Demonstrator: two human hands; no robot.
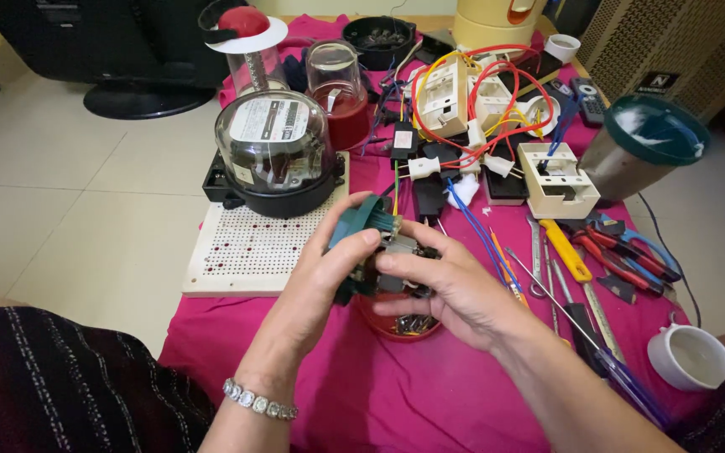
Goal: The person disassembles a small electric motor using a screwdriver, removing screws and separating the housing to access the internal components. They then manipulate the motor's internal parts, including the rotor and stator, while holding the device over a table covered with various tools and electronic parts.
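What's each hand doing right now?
Left hand: closed on the green motor unit.
Right hand: closed on the same motor unit, fingers over its metal core.

Small green-cased motor [377, 252] gripped between left hand [322, 281] and right hand [455, 289], above red bowl [400, 327] on pink cloth [396, 394]; pliers [623, 256] at right.

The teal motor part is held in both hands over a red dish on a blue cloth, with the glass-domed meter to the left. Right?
Not quite: the cloth is pink, not blue. The head view shows the left hand and right hand holding the teal motor part over the red dish, with the glass-domed meter to the left.
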